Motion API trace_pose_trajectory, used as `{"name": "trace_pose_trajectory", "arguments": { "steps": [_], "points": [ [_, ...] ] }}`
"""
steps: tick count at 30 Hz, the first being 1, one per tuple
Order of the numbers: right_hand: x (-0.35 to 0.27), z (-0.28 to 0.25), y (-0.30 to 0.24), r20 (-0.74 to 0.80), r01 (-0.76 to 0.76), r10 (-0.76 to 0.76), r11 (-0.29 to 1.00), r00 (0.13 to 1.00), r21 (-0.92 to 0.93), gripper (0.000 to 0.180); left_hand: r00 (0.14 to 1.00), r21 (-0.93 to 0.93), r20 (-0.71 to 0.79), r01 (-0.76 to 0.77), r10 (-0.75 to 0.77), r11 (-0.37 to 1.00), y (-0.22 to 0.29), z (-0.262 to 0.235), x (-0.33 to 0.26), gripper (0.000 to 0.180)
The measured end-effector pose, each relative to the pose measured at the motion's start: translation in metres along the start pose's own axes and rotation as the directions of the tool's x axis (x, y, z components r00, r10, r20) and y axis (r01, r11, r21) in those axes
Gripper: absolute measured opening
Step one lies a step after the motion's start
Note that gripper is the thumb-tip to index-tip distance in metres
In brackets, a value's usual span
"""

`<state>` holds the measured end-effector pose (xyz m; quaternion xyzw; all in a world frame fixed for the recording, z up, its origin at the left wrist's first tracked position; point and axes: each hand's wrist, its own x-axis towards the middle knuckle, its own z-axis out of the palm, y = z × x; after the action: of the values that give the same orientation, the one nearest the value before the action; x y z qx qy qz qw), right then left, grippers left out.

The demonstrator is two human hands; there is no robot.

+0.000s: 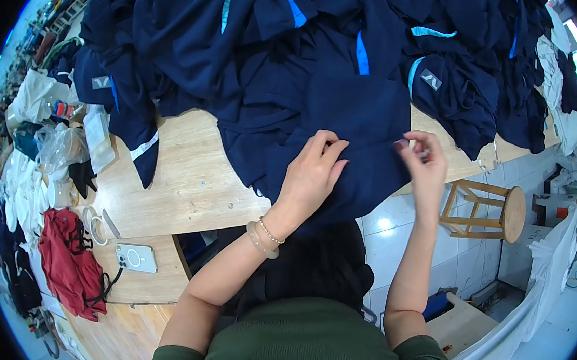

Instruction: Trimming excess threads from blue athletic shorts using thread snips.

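A dark navy garment (366, 111) lies spread over the near edge of the wooden table, its lower part hanging towards my lap. My left hand (312, 174) rests on it with fingers curled and their tips gathered on the cloth. Above the garment's right edge is my right hand (427, 161), raised and slightly blurred. Its fingers are closed around a small white piece (413, 144) whose kind I cannot make out. Behind both hands rises a large heap of navy garments (184, 34) with light blue strips showing among the folds.
A phone (136, 258), a red bag (68, 263), rings of tape (97, 230) and clear plastic bags (61, 150) are at the left of the table (186, 171). To the right, a wooden stool (513, 213) stands on the tiled floor, near white cloth (539, 298).
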<state>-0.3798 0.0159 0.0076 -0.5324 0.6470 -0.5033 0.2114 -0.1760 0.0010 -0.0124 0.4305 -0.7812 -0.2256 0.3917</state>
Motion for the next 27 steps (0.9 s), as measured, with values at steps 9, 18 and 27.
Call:
{"name": "trace_pose_trajectory", "arguments": {
  "steps": [9,18,27],
  "points": [
    [0.002,0.025,0.016,-0.035,0.015,-0.007,0.972,0.999,0.233,0.01,1.0,0.021,0.012,0.016,-0.016,1.0,-0.005,-0.003,0.005,0.026],
    [0.005,-0.005,0.017,-0.084,-0.224,0.275,0.897,0.958,0.381,0.021,0.999,-0.049,0.029,-0.026,0.027,0.998,0.009,0.006,0.02,0.025],
    [-0.001,-0.029,0.013,-0.176,-0.21,0.322,0.861,0.93,0.463,0.024,0.947,0.028,0.147,-0.293,0.286,0.956,0.005,0.039,0.058,0.007]
  ]
}}
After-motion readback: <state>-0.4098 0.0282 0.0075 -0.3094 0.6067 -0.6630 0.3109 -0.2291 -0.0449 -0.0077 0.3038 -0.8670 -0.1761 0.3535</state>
